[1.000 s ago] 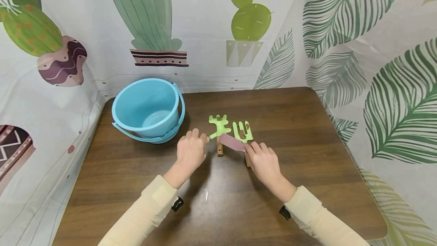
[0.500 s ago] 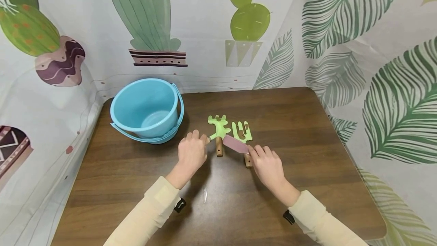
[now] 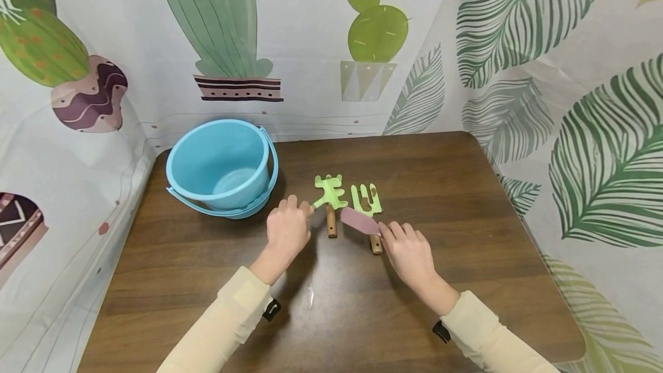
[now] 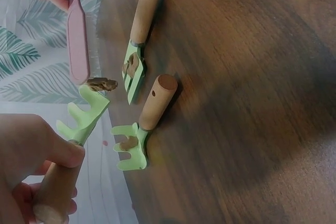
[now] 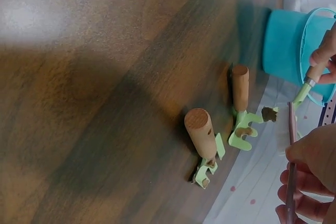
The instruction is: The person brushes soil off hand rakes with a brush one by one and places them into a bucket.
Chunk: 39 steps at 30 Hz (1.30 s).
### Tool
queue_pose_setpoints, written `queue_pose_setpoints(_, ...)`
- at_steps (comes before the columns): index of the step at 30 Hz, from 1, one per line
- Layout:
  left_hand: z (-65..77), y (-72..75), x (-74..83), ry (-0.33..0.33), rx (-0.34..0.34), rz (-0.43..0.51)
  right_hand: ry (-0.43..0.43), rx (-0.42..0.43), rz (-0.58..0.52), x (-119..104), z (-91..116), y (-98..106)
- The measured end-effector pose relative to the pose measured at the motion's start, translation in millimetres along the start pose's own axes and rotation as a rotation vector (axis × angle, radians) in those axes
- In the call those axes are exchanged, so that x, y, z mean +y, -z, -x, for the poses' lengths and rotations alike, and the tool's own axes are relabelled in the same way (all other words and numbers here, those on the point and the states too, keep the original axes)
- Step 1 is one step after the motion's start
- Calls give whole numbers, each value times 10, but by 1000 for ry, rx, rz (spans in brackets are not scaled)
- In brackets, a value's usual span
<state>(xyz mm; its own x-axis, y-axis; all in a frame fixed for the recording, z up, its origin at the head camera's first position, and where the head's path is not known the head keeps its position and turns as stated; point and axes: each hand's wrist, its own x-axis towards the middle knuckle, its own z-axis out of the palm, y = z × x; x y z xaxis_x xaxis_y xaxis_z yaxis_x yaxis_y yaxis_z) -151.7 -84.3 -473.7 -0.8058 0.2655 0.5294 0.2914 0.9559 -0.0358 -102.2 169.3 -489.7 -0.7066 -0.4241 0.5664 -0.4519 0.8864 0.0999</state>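
My left hand (image 3: 288, 226) grips the wooden handle of a green garden rake (image 4: 86, 116), which is raised above the table. A brown clump (image 4: 102, 84) clings at its tine end. In my right hand (image 3: 409, 252) is a pink brush (image 3: 360, 222), pinched by its handle; pale bristles (image 5: 282, 132) show in the right wrist view. The brush tip is close to the held rake's tines; I cannot tell whether they touch. Below lie a second green rake (image 4: 137, 150) and a green hand fork (image 4: 134, 72), both wooden-handled with brown patches.
A light blue bucket (image 3: 228, 157) with its handle lowered stands at the table's back left corner. The brown wooden table (image 3: 466, 246) reaches to a fabric backdrop (image 3: 311, 27) printed with cacti and leaves.
The brush and my right hand have shifted slightly right and down, away from the held rake. My left hand stays nearly in place, with the rake turned a little.
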Motion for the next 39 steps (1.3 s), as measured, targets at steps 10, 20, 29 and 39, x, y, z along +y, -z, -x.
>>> queue_pose_setpoints(10, 1, -1, -22, 25, -29, 4, -12, -42, 5, 39, 33, -54)
queue_pose_setpoints(20, 41, 18, -76, 93, -106, 86, -80, -48, -92, 64, 58, -106)
queue_pose_setpoints(29, 119, 7, -145, 188, -216, 208, -208, -84, -211, 103, 48, -85)
queue_pose_setpoints(39, 219, -15, -184, 321, -315, 371, -287, -111, -254, 112, 0, -78)
